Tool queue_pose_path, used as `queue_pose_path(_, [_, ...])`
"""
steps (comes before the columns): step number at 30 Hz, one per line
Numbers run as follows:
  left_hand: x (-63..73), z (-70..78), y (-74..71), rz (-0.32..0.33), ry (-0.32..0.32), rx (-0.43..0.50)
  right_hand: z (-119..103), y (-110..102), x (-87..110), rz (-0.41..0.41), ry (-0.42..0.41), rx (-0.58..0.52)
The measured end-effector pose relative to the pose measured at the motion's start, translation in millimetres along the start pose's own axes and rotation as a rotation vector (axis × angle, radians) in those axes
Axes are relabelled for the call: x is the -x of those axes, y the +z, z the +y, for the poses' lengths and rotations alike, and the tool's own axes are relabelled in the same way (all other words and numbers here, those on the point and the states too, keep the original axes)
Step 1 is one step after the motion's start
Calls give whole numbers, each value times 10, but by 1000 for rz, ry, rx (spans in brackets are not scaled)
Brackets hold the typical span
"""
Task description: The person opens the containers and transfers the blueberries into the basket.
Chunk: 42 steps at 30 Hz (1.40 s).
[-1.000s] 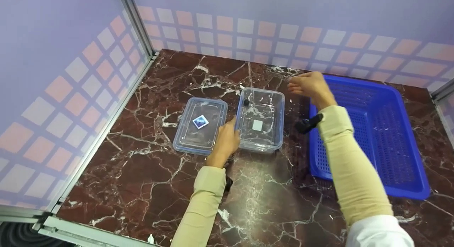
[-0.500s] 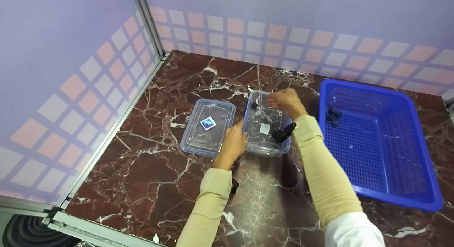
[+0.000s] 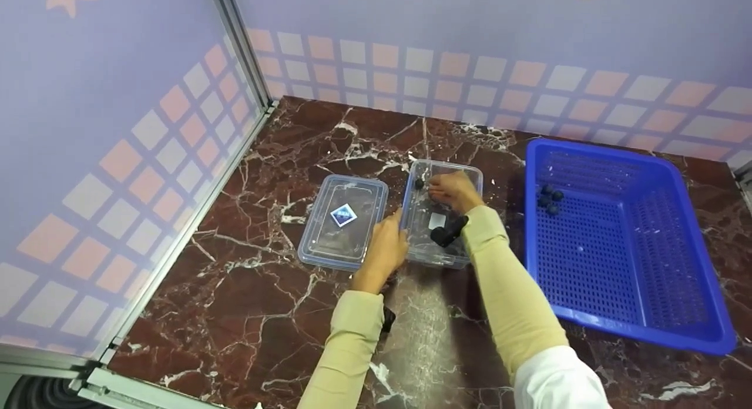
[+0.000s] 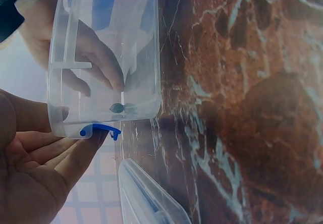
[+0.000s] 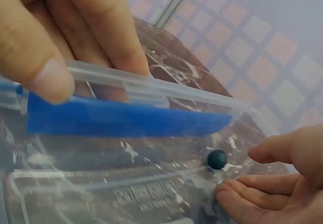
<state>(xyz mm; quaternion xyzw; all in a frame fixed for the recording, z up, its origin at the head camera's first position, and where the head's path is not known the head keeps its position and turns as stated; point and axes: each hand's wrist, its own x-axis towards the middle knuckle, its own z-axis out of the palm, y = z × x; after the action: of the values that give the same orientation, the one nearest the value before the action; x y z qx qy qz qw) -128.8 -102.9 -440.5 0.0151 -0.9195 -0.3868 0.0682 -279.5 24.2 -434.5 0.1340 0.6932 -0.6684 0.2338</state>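
A clear plastic box (image 3: 445, 260) with a blue latch (image 4: 103, 128) sits on the marbled table. My left hand (image 3: 388, 244) pinches its left side wall, thumb inside and fingers outside by the latch. Inside the box, toward its far left corner, lies a small dark ball (image 5: 217, 159). My right hand (image 3: 452, 190) reaches down into the box just right of the ball. In the right wrist view, its thumb and fingers are apart, with the ball just beyond their tips.
Left of the box lies a clear plastic lid (image 3: 326, 238) with a blue diamond label. A blue perforated basket (image 3: 628, 332) stands on the right, with several dark balls (image 3: 552, 194) in its far left corner. Panels close off the back and left.
My right hand has moved left from the blue basket and down into the clear box, toward the ball. The left hand stays at the box's wall.
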Motion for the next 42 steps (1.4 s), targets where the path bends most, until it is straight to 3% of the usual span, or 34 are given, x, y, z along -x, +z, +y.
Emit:
queue_pose_path(4, [7,-6,3,3,6,13,30,73,-42,5,4,-53])
queue_pose_path(13, [-2,27,2,10,13,1,87,110,-87,-58,13,1])
queue_pose_path(26, [-13,-16,14,7,17,-4,62,81,-64,-43,21,3])
queue_pose_path(32, [-12,-2,16,3,19,3,-57,-29,36,-78,-11,-2])
queue_pose_path(42, [-15,19,-1,-13,-6,5,-506,-404,322,-51,-56,47])
